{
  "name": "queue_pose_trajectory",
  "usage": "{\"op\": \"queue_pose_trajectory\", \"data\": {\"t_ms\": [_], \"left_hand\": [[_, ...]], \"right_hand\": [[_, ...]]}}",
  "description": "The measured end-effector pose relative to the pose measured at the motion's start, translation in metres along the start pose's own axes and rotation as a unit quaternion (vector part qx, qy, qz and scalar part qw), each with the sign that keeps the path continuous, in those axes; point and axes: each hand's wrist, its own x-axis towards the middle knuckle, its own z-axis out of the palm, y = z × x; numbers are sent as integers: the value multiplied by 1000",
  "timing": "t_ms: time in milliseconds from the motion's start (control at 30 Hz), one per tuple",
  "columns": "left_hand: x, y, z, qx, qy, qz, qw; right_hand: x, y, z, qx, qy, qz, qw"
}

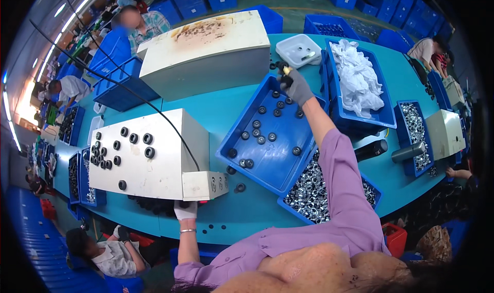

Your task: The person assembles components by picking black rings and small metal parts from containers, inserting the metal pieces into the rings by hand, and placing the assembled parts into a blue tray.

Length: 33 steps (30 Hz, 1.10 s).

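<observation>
My right hand [299, 89], in a grey glove, reaches over the far edge of a shallow blue tray [267, 161]. Its fingers are closed around something small, dark and partly yellow, too unclear to name. Several black rings with metal centres [272, 136] lie scattered in the tray. My left hand [185, 209], in a pale glove, is at the front of a cream metal box [154, 161], below its small control panel [203, 185]. The box hides those fingers. Black rings [149, 152] lie on top of the box, and a dark pile [152, 204] shows under its front edge.
A blue bin of shiny metal rings [309, 192] sits under my right arm. Beyond it stand a bin of white plastic bags [357, 79] and a white tub [298, 51]. A larger cream box [206, 51] stands at the back. Other people work around the teal table [226, 95].
</observation>
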Motion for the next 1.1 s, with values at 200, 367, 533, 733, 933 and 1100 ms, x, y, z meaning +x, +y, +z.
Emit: {"op": "queue_pose_trajectory", "data": {"t_ms": [200,367,533,733,933,1100], "left_hand": [[-81,-14,-1,-114,42,-88,989],[-125,-32,19,-72,-23,-123,989],[-149,-63,51,-48,-51,-211,975],[-131,-142,86,-65,-76,-264,959],[-125,-169,158,-32,-106,-249,962],[-128,-177,177,-27,-134,-262,955]], "right_hand": [[30,-31,26,-90,13,-41,995],[36,-40,42,-89,10,-44,995],[-25,-15,41,-94,-97,-4,991],[-139,31,22,-56,-68,86,992],[-220,58,1,-88,-42,112,989],[-220,77,-25,-277,-2,100,956]]}}
